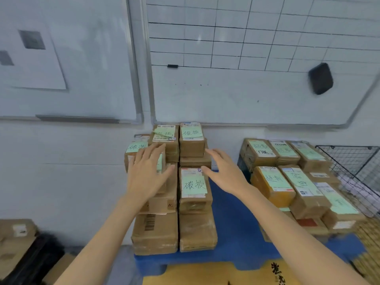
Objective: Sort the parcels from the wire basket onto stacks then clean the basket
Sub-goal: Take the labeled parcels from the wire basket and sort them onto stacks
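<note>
Both hands open over the middle stack, gripping nothing.
Left hand [148, 175], fingers spread, lay over a parcel [162, 202] at nine o'clock of the green-noted parcel [194, 186]; whether it pressed or hovered could not be told. Right hand [224, 177], fingers straight, was just beside that parcel at three o'clock. Flanking the stack so, they were probably squaring it up. Notes faced up, likely so each sort could be read. A second stack [287, 182] stood at three o'clock on the pallet [236, 233], the basket [353, 161] just beyond it.
</note>
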The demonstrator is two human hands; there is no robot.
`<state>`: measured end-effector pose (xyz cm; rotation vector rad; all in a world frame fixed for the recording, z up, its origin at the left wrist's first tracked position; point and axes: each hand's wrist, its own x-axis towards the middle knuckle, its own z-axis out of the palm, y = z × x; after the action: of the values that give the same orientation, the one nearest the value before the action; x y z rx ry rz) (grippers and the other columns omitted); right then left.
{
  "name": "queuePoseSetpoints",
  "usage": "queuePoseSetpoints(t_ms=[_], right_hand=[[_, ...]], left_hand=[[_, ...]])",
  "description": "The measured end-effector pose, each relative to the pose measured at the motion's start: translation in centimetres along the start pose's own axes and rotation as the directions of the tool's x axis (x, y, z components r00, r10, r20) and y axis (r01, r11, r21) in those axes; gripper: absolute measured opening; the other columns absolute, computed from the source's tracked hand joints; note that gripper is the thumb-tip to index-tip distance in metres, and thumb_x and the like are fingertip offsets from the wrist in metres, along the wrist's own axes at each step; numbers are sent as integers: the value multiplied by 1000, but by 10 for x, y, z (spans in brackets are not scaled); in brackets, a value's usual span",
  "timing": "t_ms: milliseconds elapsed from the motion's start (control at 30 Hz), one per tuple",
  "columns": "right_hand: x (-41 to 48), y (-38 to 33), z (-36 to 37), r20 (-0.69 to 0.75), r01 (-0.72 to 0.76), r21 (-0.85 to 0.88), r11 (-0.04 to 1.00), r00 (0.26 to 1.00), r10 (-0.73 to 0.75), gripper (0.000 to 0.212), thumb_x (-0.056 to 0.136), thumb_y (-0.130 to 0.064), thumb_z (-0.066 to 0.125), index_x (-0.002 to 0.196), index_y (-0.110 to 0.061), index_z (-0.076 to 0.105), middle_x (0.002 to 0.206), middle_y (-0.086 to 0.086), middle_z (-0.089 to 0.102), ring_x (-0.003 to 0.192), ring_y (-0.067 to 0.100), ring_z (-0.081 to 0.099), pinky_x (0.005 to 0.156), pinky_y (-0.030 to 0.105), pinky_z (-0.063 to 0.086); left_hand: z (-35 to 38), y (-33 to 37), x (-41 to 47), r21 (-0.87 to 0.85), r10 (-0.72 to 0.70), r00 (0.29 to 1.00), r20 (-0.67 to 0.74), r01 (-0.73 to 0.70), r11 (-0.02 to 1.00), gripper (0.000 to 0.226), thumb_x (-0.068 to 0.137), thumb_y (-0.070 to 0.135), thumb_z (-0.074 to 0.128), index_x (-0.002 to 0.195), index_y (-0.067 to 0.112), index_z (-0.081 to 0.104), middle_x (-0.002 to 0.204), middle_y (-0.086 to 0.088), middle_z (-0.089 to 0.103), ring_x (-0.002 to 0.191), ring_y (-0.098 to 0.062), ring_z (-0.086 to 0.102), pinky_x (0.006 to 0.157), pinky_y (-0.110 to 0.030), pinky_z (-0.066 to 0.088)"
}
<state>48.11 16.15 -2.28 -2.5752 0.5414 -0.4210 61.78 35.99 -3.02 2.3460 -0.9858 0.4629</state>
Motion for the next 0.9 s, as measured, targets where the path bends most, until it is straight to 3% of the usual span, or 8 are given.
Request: queuePoseSetpoints(t_ms=[133,267,367,467,633,900], right_hand=[[-14,20,-41,-82,-46,-165,985,996,33,65,100,-48,46,157,-28,20,166,-2,11,152,17,8,120,39,17],[-39,52,-86,-171,-125,-290,949,982,77,68,99,-50,47,157,-26,20,165,1,12,152,21,9,122,40,17],[-66,80,-122,-210,-197,-342,919,969,130,68,99,-50,46,158,-29,17,166,0,10,152,21,7,121,41,14],[-100,109,-159,-251,-269,-362,893,950,185,70,99,-51,45,158,-31,14,166,1,9,153,23,6,123,46,15],[-168,171,-226,-306,-379,-356,854,911,277,70,99,-49,47,158,-29,14,166,3,9,153,24,6,122,47,17],[-287,275,-336,-397,-500,-358,788,846,356,72,97,-49,50,158,-27,17,165,4,14,152,25,12,122,48,19]], left_hand=[[21,43,17,72,115,993,40,-118,990,66,91,62,47,148,30,41,154,2,40,140,-25,36,111,-44,29],[39,101,30,46,221,973,62,-224,974,69,83,59,39,143,25,48,141,0,54,129,-25,48,100,-42,38],[55,152,35,12,284,954,94,-287,958,70,85,58,45,147,27,42,146,1,50,133,-24,45,103,-42,35],[70,205,33,-20,357,927,114,-357,934,70,88,59,49,150,26,38,151,1,45,135,-25,42,106,-44,33],[91,306,11,-140,447,888,107,-432,891,72,81,63,41,141,24,49,143,0,52,129,-26,49,101,-43,38],[124,466,-45,-182,507,857,90,-486,855,76,83,69,35,142,24,48,146,-1,50,134,-28,46,106,-47,37]])
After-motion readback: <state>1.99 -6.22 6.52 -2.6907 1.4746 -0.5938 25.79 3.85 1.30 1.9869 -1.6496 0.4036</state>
